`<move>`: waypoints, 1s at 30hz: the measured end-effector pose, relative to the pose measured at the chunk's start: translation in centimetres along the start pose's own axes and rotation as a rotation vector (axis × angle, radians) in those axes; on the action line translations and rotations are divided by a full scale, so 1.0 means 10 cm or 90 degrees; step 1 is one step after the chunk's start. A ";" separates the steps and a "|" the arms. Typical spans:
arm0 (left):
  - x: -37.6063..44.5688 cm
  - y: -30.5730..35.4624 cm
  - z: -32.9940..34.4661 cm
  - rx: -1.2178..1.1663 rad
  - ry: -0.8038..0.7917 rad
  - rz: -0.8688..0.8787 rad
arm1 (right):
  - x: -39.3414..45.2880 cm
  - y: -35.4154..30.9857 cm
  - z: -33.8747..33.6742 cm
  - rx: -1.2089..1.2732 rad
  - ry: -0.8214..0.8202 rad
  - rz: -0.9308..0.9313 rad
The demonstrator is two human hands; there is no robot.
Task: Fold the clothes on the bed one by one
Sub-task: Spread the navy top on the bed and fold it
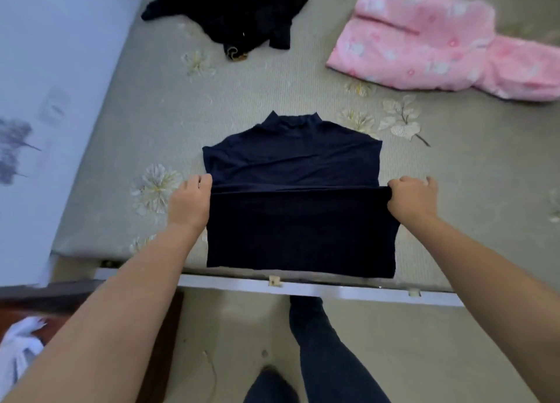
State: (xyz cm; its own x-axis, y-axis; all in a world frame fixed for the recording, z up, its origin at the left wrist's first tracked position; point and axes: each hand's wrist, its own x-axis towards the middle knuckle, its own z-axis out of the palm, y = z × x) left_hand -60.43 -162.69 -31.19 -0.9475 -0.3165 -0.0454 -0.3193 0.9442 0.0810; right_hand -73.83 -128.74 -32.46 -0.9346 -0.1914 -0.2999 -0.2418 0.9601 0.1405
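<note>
Your left hand [189, 202] pinches the left end of the navy top's [291, 160] lifted hem, and your right hand [413, 199] grips the right end, fingers curled round the cloth on both sides. In the head view, the top lies on the bed [272, 90] straight ahead of you, collar pointing away, its long axis running from the near bed edge toward the far side. The hem fold stretches crosswise between your hands, about midway up the garment. Open mattress lies beyond the collar, so I judge you can carry the hem forward. The black garment [236, 11] and the pink garment [424, 38] lie well apart, farther back.
</note>
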 end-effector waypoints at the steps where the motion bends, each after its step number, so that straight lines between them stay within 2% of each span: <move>1: 0.18 0.00 -0.02 -0.005 0.000 -0.007 | 0.17 0.00 -0.06 -0.001 0.000 -0.003; 7: 1.03 -0.05 -0.02 0.037 -0.051 0.034 | 1.06 -0.07 -0.31 0.028 0.070 -0.041; 10: 1.53 -0.14 0.19 0.067 -0.126 -0.073 | 1.46 -0.14 -0.32 0.014 0.104 -0.082; 13: 2.02 -0.19 0.38 0.156 -0.195 -0.075 | 1.91 -0.24 -0.25 -0.022 0.074 -0.097; 15: 2.36 -0.20 0.53 0.171 -0.174 -0.054 | 2.24 -0.30 -0.19 -0.022 0.059 -0.063; 18: 2.77 -0.19 0.76 0.173 -0.137 -0.088 | 2.64 -0.44 0.01 -0.018 0.055 0.018; 20: 2.90 -0.13 1.02 0.150 -0.167 -0.125 | 2.79 -0.54 0.17 0.013 0.029 0.084; 23: 2.74 0.06 1.36 0.037 -0.221 -0.144 | 2.76 -0.71 0.44 0.094 -0.047 0.131; 27: 2.06 0.32 1.57 -0.097 -0.112 0.014 | 2.28 -0.75 0.71 0.195 0.030 0.079; 29: 1.65 0.35 1.63 -0.081 -0.068 0.075 | 1.91 -0.68 0.84 0.210 0.059 0.059; 30: 1.45 0.33 1.64 -0.069 -0.080 0.078 | 1.70 -0.64 0.91 0.211 0.047 0.059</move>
State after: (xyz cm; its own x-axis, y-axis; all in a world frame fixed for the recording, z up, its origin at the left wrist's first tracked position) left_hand -74.89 -162.68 -47.93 -0.9718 -0.1802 -0.1522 -0.2089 0.9571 0.2006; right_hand -85.81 -136.28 -47.08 -0.9680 -0.1030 -0.2290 -0.0687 0.9858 -0.1531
